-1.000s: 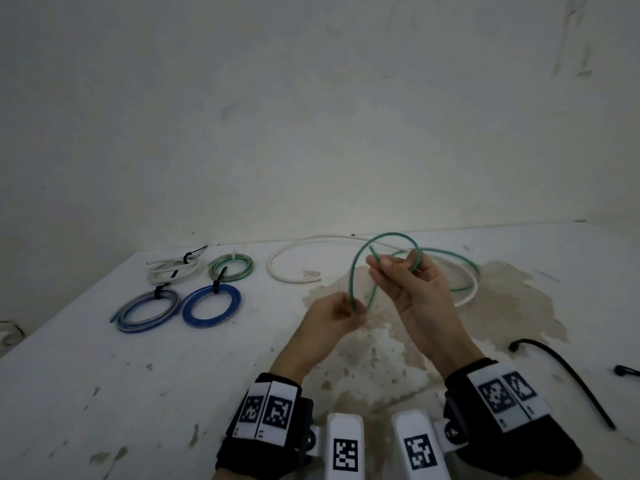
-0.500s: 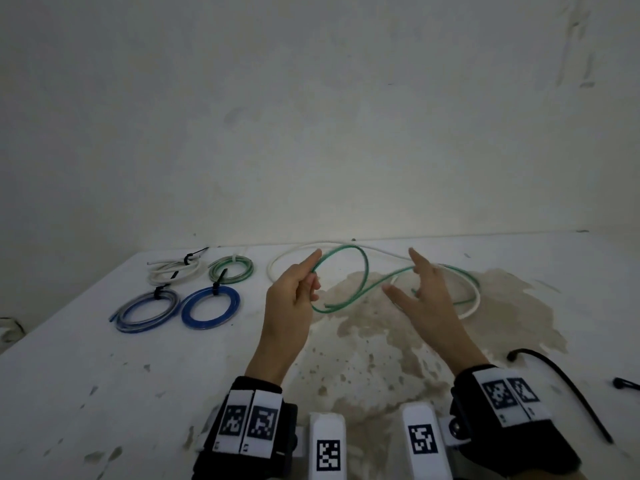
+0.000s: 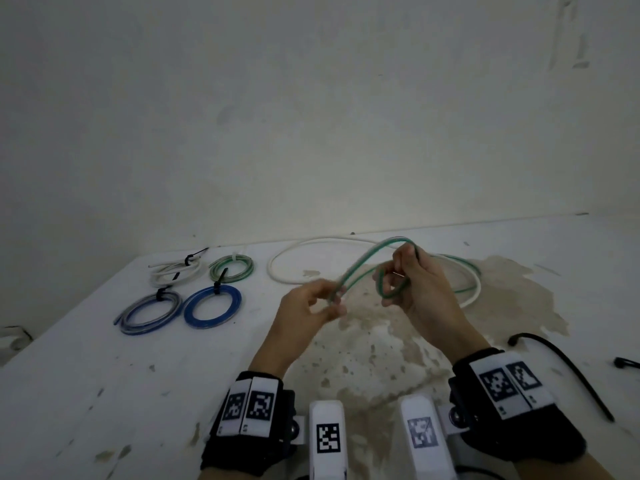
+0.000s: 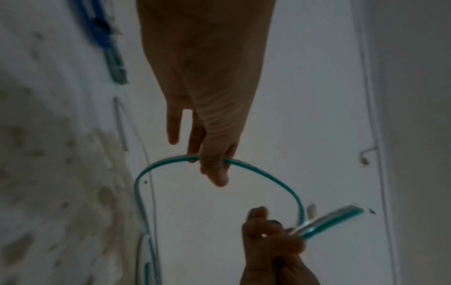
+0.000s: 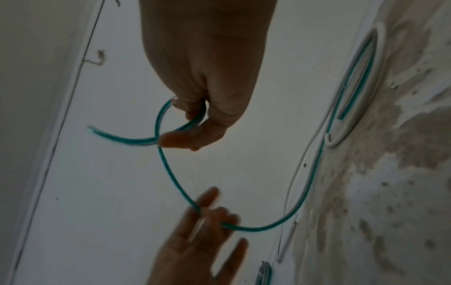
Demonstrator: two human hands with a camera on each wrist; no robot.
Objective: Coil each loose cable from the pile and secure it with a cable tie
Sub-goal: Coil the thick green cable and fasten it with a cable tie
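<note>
A loose green cable (image 3: 360,263) arcs in the air between both hands; its tail lies on the table beside a loose white cable (image 3: 277,271). My left hand (image 3: 334,301) pinches the green cable low on the arc, which also shows in the left wrist view (image 4: 214,165). My right hand (image 3: 398,282) holds a small loop of that cable in curled fingers. The right wrist view shows the loop (image 5: 180,125) with the free end sticking out left. A black cable tie (image 3: 568,368) lies on the table to the right.
Tied coils lie at the left: white (image 3: 176,271), green (image 3: 231,268), grey-blue (image 3: 149,311) and blue (image 3: 212,306). A second black tie (image 3: 627,362) is at the far right edge. The white table (image 3: 104,393) is stained brown in the middle and meets a wall behind.
Half a second ago the hands were apart, the right one with straight fingers. Now the right hand grips a small loop, and the left hand has dropped and moved right along the cable.
</note>
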